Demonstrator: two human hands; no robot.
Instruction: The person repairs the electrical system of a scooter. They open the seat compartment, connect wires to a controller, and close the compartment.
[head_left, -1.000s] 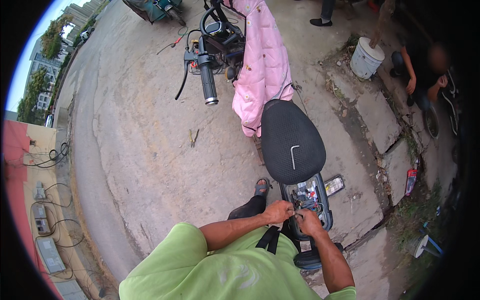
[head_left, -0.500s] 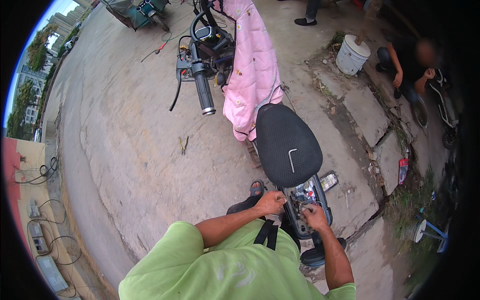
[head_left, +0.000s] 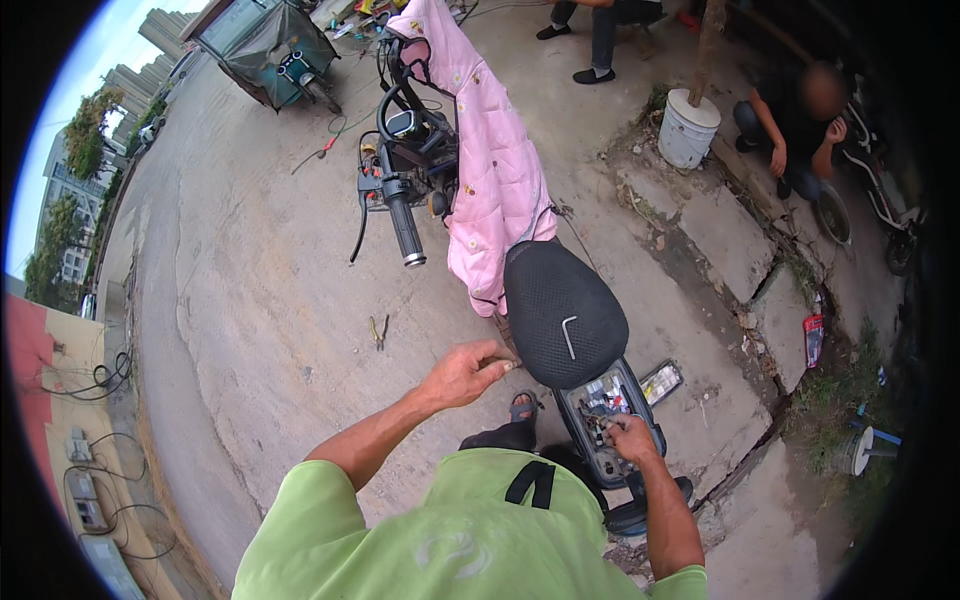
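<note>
My left hand (head_left: pixel 468 374) is raised just left of the bicycle seat (head_left: pixel 565 300), with thumb and fingers pinched; what they hold is too small to make out. A bent hex key (head_left: pixel 568 338) lies on the black mesh seat. Behind the seat sits an open black compartment (head_left: pixel 652 412) full of wires and small parts. My right hand (head_left: pixel 632 440) reaches into it, fingers closed round something I cannot make out. A small rectangular case (head_left: pixel 660 382) lies to its right.
A pink quilted cover (head_left: pixel 495 170) drapes the front by the handlebar (head_left: pixel 405 225). Pliers (head_left: pixel 379 334) lie at left on concrete. Farther off are a three-wheeler (head_left: pixel 255 55), a white bucket (head_left: pixel 687 135), a crouching person (head_left: pixel 775 130), another person's legs (head_left: pixel 600 45) and broken slabs (head_left: pixel 730 240).
My left hand has left the compartment and moved up and left, beside the seat. My right hand stays in the compartment. The view has shifted, showing more of the three-wheeler.
</note>
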